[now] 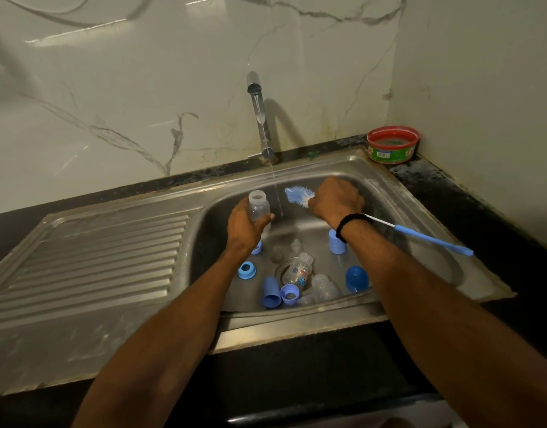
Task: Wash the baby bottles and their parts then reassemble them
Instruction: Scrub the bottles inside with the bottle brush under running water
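Observation:
My left hand (246, 225) grips a clear baby bottle (258, 205), upright and open-topped, just left of the thin water stream over the steel sink (398, 211). My right hand (337, 200) grips a bottle brush (296, 195) close behind its blue-white bristles; the blue handle (432, 239) sticks out to the right past my wrist. The bristle head points left toward the bottle, the stream between them. On the basin floor lie two more clear bottles (298, 268) (326, 287), blue caps (338, 240) (356, 278) (270, 291), blue collar rings (246, 270) (289, 293) and clear teats (296, 244).
The tap (259, 115) stands at the back of the sink with water running. A ribbed steel drainboard (90, 261) stretches to the left. A red and green tub (392, 145) sits on the dark counter in the back right corner. Marble wall behind.

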Action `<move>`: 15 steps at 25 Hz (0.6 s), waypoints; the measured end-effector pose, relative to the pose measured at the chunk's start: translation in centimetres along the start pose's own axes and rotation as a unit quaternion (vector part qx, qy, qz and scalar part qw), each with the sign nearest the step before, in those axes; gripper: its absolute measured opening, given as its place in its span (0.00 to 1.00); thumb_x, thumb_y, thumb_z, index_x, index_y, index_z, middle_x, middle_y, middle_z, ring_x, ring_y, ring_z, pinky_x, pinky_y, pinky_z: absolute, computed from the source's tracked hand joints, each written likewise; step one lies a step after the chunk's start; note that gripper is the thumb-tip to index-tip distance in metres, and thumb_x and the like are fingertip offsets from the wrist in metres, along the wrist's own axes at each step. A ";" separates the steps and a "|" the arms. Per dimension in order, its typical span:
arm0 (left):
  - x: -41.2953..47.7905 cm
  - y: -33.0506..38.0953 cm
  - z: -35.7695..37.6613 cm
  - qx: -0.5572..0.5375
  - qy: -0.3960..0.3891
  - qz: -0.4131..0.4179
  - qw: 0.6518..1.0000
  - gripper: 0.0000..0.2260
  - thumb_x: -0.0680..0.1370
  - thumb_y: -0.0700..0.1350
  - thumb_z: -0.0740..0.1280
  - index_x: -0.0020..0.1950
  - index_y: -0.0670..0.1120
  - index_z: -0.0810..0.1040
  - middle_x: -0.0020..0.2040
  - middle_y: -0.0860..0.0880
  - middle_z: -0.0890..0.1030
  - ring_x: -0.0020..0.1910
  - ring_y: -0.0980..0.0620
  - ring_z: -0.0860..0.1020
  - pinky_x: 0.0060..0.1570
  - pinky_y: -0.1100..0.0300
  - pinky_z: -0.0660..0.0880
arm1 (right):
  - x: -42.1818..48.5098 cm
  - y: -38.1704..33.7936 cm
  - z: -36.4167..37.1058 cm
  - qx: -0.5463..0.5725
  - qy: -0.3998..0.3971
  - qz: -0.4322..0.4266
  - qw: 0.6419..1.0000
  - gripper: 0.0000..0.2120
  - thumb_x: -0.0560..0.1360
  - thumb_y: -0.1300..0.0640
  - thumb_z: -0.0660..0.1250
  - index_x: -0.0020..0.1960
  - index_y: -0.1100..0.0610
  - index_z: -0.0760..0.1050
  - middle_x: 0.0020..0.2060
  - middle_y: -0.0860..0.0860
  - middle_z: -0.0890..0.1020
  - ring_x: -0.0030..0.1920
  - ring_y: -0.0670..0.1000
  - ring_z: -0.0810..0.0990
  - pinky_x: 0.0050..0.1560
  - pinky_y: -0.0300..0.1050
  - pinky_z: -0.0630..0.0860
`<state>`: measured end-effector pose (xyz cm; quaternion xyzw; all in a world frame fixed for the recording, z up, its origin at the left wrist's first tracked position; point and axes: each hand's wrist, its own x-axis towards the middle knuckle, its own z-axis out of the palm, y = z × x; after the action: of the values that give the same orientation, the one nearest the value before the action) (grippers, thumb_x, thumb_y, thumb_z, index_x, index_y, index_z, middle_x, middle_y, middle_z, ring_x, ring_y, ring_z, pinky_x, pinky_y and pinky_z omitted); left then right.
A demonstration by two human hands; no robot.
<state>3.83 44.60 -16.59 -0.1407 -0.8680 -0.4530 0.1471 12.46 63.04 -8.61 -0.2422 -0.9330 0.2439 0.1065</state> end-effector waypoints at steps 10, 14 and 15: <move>0.0 -0.3 0.1 0.012 -0.008 -0.011 1.000 0.27 0.75 0.47 0.76 0.71 0.43 0.72 0.67 0.45 0.78 0.67 0.47 0.75 0.65 0.57 0.70 | -0.3 -0.1 -0.3 0.002 0.008 -0.008 1.000 0.11 0.76 0.52 0.70 0.54 0.59 0.79 0.51 0.56 0.82 0.50 0.57 0.81 0.40 0.44 0.69; 0.0 -0.5 0.4 0.030 -0.036 -0.013 0.999 0.26 0.75 0.46 0.76 0.70 0.42 0.73 0.65 0.44 0.79 0.66 0.47 0.76 0.63 0.60 0.69 | -0.4 -0.1 -0.3 0.009 0.006 -0.005 1.000 0.11 0.76 0.52 0.69 0.54 0.59 0.79 0.51 0.56 0.82 0.51 0.57 0.81 0.40 0.44 0.70; 0.0 -0.6 0.4 0.039 -0.041 -0.016 0.998 0.26 0.75 0.47 0.76 0.70 0.42 0.73 0.65 0.44 0.79 0.65 0.46 0.76 0.63 0.59 0.70 | -0.4 -0.2 -0.3 0.008 0.005 -0.008 1.000 0.11 0.76 0.52 0.69 0.54 0.59 0.79 0.51 0.56 0.82 0.51 0.57 0.81 0.40 0.44 0.70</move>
<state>3.53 44.61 -17.28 -0.1392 -0.8925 -0.4147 0.1100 12.78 62.80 -8.29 -0.2348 -0.9324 0.2497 0.1148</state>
